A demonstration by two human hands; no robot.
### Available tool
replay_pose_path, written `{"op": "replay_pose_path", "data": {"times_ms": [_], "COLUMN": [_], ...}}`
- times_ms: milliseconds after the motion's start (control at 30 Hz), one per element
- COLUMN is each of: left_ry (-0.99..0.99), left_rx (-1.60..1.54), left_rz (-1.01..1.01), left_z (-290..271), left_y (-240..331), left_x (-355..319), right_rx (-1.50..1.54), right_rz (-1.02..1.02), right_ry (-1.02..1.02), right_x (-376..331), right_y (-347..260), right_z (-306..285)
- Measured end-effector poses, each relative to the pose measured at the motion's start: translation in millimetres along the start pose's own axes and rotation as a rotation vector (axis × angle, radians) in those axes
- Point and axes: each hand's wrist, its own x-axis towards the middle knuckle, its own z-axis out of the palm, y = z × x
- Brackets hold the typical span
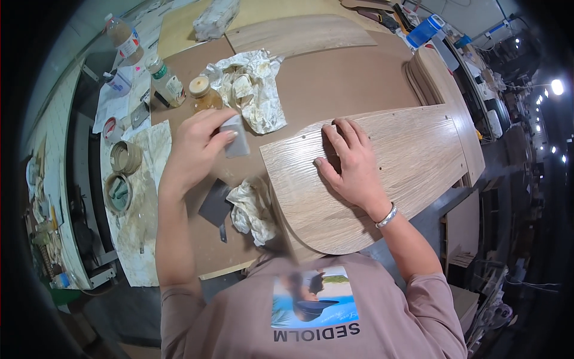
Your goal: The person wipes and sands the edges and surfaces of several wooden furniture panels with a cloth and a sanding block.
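My left hand (pixel 200 143) is closed on a small grey rectangular block (pixel 235 139), thumb on its near side. It is above the brown tabletop, just left of a wood-grain board (pixel 394 173) with one rounded end and small dark holes. My right hand (pixel 351 157) lies on the board's upper face with its fingers spread and nothing in them; a silver bracelet circles the wrist. A crumpled, stained white cloth or paper (pixel 254 87) lies beyond the block. Another crumpled piece (pixel 254 212) sits against the board's left edge, beside a dark flat square sheet (pixel 215 203).
A lidded jar (pixel 203 94) and a green-labelled bottle (pixel 167 82) stand beyond my left hand. Round tins (pixel 118 192) and tape rolls (pixel 125 157) sit at the left. Another wood-grain panel (pixel 305 36) lies at the back; stacked curved boards (pixel 421 75) stand at the right.
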Motion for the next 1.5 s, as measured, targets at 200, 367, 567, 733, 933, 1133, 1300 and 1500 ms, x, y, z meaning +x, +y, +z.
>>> {"op": "replay_pose_path", "data": {"times_ms": [200,367,567,733,933,1133,1300,1500], "left_ry": [0.114,0.089,0.033,0.036,0.337,-0.019,0.132,0.365], "left_rx": [-0.006,-0.303,0.268,0.436,0.138,0.088,-0.199,0.086], "left_rz": [0.109,0.190,-0.015,-0.006,0.061,0.043,-0.244,-0.198], "left_z": [16.7,34.4,65.5,100.1,39.9,79.2,48.3,55.0], "left_y": [37.4,59.1,-18.6,-71.0,35.8,16.8,-25.6,-3.3], "left_x": [-24.1,-33.8,-102.4,-123.4,-37.9,3.4,8.8,-11.8], "right_rx": [0.324,0.603,1.188,1.431,1.372,1.435,1.417,1.320], "right_rz": [-0.032,-0.017,0.468,0.556,0.551,0.526,0.539,0.513], "right_ry": [0.030,-0.158,0.055,0.339,0.380,0.329,0.380,0.369], "right_x": [10.0,27.9,11.3,-9.5,-12.1,-15.6,-15.2,-10.1], "right_y": [-20.9,-58.8,-25.0,10.0,8.9,12.2,12.3,5.7], "right_z": [-20.8,-45.2,-38.5,-5.9,-1.2,0.0,0.8,-3.5]}}
